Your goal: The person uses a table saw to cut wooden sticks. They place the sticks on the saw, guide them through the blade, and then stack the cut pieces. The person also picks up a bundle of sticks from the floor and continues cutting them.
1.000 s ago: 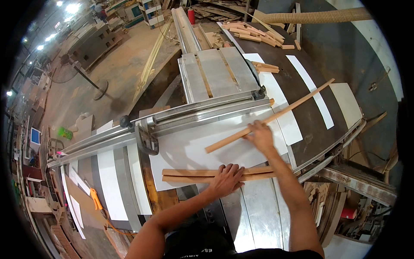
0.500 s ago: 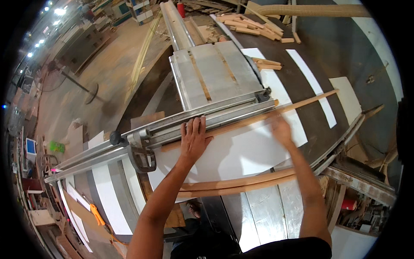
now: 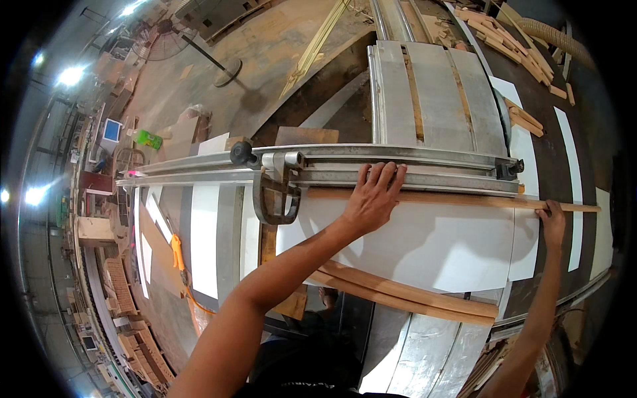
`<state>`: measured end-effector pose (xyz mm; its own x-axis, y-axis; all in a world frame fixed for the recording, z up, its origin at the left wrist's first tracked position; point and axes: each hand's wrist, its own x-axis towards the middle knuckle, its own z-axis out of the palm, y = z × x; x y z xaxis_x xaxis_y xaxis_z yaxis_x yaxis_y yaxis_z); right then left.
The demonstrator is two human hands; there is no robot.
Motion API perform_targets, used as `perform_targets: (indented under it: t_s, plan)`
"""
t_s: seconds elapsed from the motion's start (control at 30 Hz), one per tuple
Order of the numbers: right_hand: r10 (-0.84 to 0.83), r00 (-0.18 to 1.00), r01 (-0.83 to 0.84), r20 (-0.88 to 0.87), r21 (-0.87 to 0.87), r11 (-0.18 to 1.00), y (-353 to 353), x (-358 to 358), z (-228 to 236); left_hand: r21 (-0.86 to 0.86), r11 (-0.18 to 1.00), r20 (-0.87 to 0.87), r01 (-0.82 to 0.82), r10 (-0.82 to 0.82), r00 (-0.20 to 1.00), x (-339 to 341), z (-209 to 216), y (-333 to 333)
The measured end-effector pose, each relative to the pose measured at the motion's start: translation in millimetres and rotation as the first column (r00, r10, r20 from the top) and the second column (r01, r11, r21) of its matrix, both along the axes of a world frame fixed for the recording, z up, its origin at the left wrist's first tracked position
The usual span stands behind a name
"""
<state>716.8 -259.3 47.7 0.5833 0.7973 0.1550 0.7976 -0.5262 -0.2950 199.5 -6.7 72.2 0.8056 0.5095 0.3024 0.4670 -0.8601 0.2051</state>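
Note:
A long, thin wooden strip [image 3: 458, 199] lies along the near side of a metal saw fence [image 3: 424, 180], its right end reaching past the fence. My left hand [image 3: 376, 199] is closed over the strip and the fence edge, fingertips resting on the metal rail. Farther right, my right hand [image 3: 552, 222] grips the strip near its right end, fingers over the top. Under the strip is a white board [image 3: 411, 242]. Closer to my body, two wooden strips [image 3: 411, 292] lie side by side across the table's metal surface.
Beyond the fence stands a slotted metal sliding table [image 3: 434, 93]. Cut wood pieces [image 3: 511, 43] are heaped at the far right. A black-knobbed metal bracket [image 3: 277, 189] sits on the fence. At left are an orange air gun [image 3: 176, 252] and a green bottle [image 3: 147, 138].
My right hand has moved right along the wooden strip to near its end. My left hand stays at the fence. The whole view has turned, so the fence now runs nearly level.

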Motion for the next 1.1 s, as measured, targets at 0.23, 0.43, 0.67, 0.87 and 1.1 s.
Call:
perform_targets:
  t_s: [0.23, 0.43, 0.67, 0.87, 1.1]
  plan:
    - [0.001, 1.000, -0.002, 0.015, 0.040, 0.999, 3, -12, 0, -0.002, 1.000, -0.077, -0.022, 0.022, 0.997, 6, 9, -3]
    - [0.046, 0.999, -0.047, 0.015, 0.064, 0.997, 3, -15, 1, -0.005, 1.000, -0.036, -0.016, 0.016, 0.999, 61, 4, -18]
    - [0.024, 1.000, -0.021, -0.018, 0.117, 0.993, 14, -26, 8, 0.213, 0.976, -0.012, -0.050, 0.054, 0.998, 157, -22, -47]
    - [0.013, 0.991, -0.028, 0.134, 0.112, 0.993, 4, -28, 5, 0.162, 0.987, -0.048, 0.005, 0.003, 0.999, 157, -10, -43]
    - [0.092, 0.992, -0.092, 0.090, -0.005, 0.996, 6, -8, 28, 0.096, 0.995, -0.007, 0.029, -0.028, 1.000, 153, -4, -40]
